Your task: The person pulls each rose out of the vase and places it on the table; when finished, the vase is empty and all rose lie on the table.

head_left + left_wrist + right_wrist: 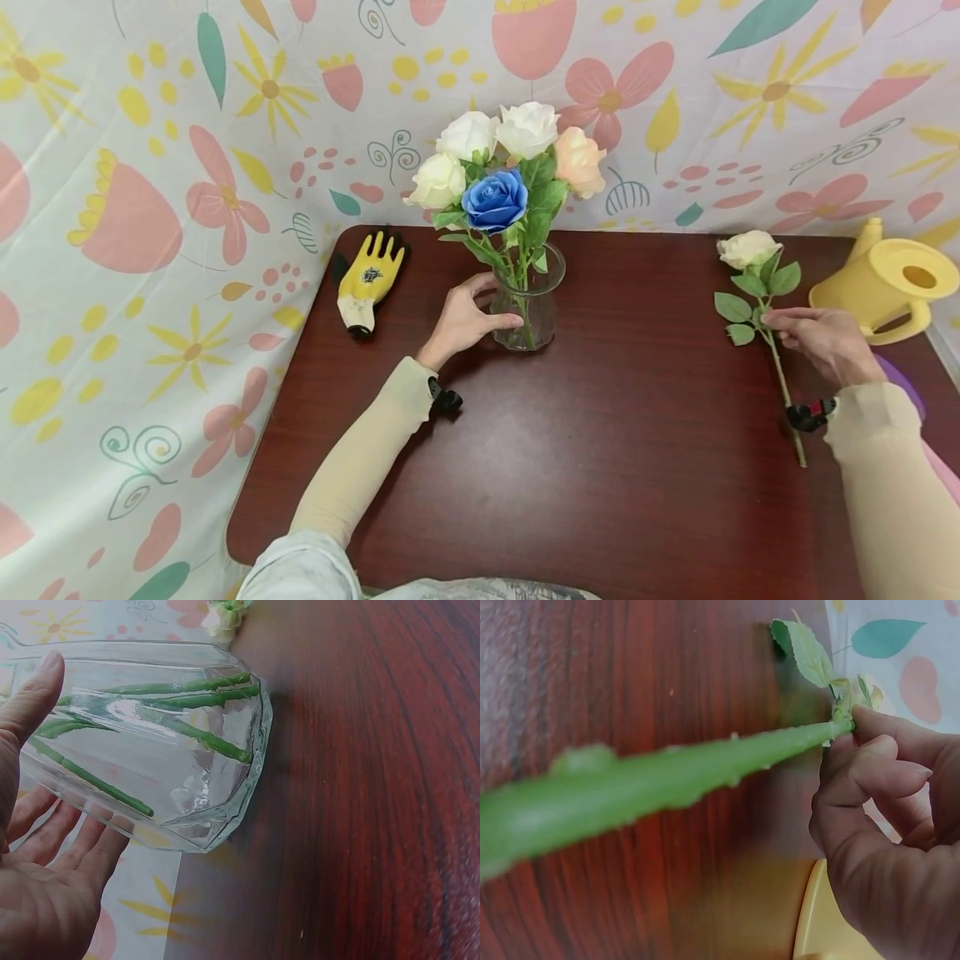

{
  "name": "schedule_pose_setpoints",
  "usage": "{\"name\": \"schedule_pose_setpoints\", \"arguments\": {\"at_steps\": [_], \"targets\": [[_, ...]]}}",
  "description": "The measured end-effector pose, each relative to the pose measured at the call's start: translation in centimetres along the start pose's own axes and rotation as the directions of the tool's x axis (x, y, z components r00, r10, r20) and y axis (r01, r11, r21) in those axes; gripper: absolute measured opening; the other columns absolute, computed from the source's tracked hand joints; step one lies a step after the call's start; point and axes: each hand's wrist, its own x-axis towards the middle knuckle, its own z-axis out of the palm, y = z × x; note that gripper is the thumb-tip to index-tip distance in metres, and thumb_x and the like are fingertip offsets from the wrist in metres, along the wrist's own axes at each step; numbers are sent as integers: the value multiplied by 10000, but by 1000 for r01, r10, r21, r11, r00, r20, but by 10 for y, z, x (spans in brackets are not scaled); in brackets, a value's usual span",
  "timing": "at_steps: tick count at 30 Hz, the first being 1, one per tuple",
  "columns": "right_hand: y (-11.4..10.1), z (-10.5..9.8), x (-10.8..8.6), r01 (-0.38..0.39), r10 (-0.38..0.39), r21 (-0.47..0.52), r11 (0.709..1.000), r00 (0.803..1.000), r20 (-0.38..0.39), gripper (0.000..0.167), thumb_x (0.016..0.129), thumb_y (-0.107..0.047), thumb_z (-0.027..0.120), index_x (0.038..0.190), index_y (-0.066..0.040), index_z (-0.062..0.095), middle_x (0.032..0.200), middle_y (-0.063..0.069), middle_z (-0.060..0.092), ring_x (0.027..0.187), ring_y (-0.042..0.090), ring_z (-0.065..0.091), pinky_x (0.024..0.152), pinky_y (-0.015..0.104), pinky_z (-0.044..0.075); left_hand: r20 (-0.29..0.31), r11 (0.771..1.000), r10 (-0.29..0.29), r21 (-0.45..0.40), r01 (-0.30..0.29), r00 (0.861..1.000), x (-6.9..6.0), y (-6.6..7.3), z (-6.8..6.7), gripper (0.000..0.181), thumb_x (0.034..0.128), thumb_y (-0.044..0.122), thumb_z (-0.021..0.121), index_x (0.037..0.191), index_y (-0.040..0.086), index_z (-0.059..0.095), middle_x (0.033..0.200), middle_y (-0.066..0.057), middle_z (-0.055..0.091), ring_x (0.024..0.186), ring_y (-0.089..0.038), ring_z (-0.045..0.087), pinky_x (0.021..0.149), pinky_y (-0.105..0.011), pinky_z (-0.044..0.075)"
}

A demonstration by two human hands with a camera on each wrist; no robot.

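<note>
A clear glass vase stands upright at the back middle of the table, holding several white roses, a blue rose and a peach rose. My left hand grips the vase from its left side, thumb in front and fingers behind. Through the glass, the left wrist view shows green stems reaching toward the base. Over at the right, my right hand pinches the stem of a single cream-white rose just below its leaves. In the right wrist view, that rose's stem runs close past the camera.
A yellow watering can stands behind and right of my right hand. Partly hidden by the right forearm is a purple object. A yellow and black work glove lies at the back left. Patterned cloth hangs along the back and left sides.
</note>
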Motion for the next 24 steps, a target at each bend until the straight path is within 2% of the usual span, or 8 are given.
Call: {"name": "schedule_pose_setpoints", "arguments": {"at_steps": [4,7,10,12,16,24], "targets": [[3,2,3,23,-25,47,999,999,39,414,1104,-138,636,847,-384,848,816,-258,774,703,-64,633,628,100,548,-6,1000,-7,-5,7,1000,-2,-1,-1,693,831,148,976,1445,58,667,1395,-150,720,1348,-336,707,1182,-455,595],[9,2,3,45,-48,44,998,997,63,462,1114,-100,596,859,-396,841,850,-276,781,741,-85,640,661,89,576,-2,1000,-13,-4,13,1000,-4,-2,0,691,831,154,976,1443,59,669,1394,-145,721,1349,-334,706,1183,-457,594],[12,-1,1,58,-58,0,998,997,58,502,1121,-98,564,861,-440,824,855,-306,768,742,-93,635,662,80,567,10,1000,-10,-2,10,1000,-4,-2,2,692,838,168,974,1447,56,666,1403,-147,718,1359,-327,697,1190,-445,590],[13,-2,0,64,-64,5,998,996,58,523,1120,-75,545,864,-435,824,856,-300,769,731,-86,634,654,81,563,13,1000,-5,-2,5,1000,-3,-2,2,696,837,167,974,1449,53,665,1406,-151,716,1361,-327,694,1191,-442,589],[10,-3,-1,51,-52,26,998,997,59,484,1116,-85,576,864,-406,836,852,-271,774,708,-72,633,644,87,565,5,1000,-2,-6,2,1000,-2,-1,2,691,829,152,978,1441,52,673,1396,-154,721,1354,-333,695,1188,-449,591],[4,-5,-3,17,-17,-16,1000,999,46,413,1105,-175,646,837,-435,824,840,-298,751,711,-81,617,642,94,566,5,1000,8,10,-8,1000,0,0,1,694,834,166,977,1445,52,671,1399,-153,720,1357,-327,695,1185,-452,593]]}}
